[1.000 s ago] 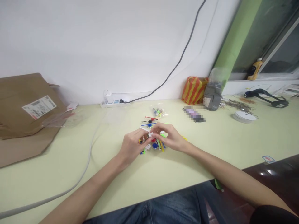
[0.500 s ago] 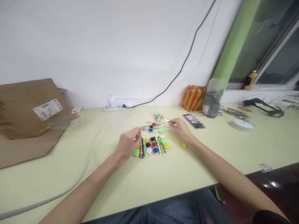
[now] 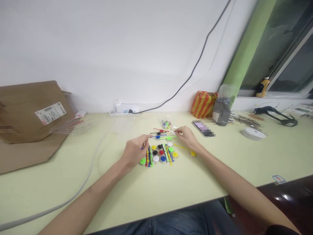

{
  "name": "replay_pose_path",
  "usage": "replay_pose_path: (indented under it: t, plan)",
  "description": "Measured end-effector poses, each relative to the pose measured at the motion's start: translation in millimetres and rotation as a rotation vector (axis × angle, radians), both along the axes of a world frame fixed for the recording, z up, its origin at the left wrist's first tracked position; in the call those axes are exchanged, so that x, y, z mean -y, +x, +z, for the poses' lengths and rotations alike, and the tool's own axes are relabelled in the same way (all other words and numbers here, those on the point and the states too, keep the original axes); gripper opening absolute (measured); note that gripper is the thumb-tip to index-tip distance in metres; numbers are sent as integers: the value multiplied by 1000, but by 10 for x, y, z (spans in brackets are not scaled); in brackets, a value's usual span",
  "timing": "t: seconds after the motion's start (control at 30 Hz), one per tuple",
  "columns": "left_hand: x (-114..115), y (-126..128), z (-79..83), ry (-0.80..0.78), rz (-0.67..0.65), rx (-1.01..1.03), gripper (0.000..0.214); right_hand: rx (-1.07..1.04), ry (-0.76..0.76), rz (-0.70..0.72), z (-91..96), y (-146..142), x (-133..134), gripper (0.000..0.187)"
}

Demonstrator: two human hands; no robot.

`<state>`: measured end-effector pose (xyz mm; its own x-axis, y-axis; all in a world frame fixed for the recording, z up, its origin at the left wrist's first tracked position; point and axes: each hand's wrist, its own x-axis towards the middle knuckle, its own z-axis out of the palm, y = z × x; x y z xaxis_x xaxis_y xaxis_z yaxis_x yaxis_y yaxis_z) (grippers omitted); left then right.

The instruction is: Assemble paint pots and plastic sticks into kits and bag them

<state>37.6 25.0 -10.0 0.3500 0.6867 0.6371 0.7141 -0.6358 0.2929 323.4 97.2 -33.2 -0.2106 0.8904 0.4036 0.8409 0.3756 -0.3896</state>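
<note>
My left hand [image 3: 135,149] is closed, its fingertips at the left end of a blue arrow spinner [image 3: 158,137]. My right hand [image 3: 187,136] pinches a thin white arrow [image 3: 171,131] just above the table. Between the hands lie a red arrow spinner [image 3: 161,131], a black one [image 3: 158,133] and a light green one [image 3: 168,139]. Nearer to me are several round bases with coloured caps, such as a red one [image 3: 161,152], with two rows of loose coloured arrows [image 3: 149,156] beside them. A yellow arrow spinner [image 3: 193,153] sits under my right wrist.
A clear bag of small parts [image 3: 167,124] lies behind the spinners. Rightward are a phone [image 3: 203,128], a striped bag [image 3: 202,104], a grey packet [image 3: 220,111] and a white roll [image 3: 253,133]. A brown carton [image 3: 29,124], power strip [image 3: 124,112] and white cable [image 3: 80,191] are leftward.
My right hand has moved slightly left and down with the white arrow, closer to the spinners. My left hand stays almost where it was. The camera view has shifted a little.
</note>
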Motion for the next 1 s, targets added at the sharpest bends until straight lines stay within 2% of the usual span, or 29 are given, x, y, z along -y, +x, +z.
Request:
replay_pose_path:
  t: [0.4, 0.57, 0.67, 0.83, 0.93, 1.0]
  plan:
    - [4, 1, 13, -26, -21, -22, 33, -42, -34, 21, 94, -54, 92, 25]
    - [-6, -1, 4, -36, -16, 8, 33, -2, -17, 0, 189, 94, 38, 25]
    - [-6, -1, 0, -37, -21, 7, 32, 93, -193, 72, 322, 283, 25, 21]
    - [-10, 4, -4, -45, -34, -1, 31, 179, -676, 283, 519, 548, 130, 30]
    - [-13, 9, -4, -42, -30, -4, 30, 199, -909, 259, 582, 623, 210, 42]
    - [-13, 12, -4, -45, -30, -12, 30, 203, -1006, 223, 620, 659, 250, 48]
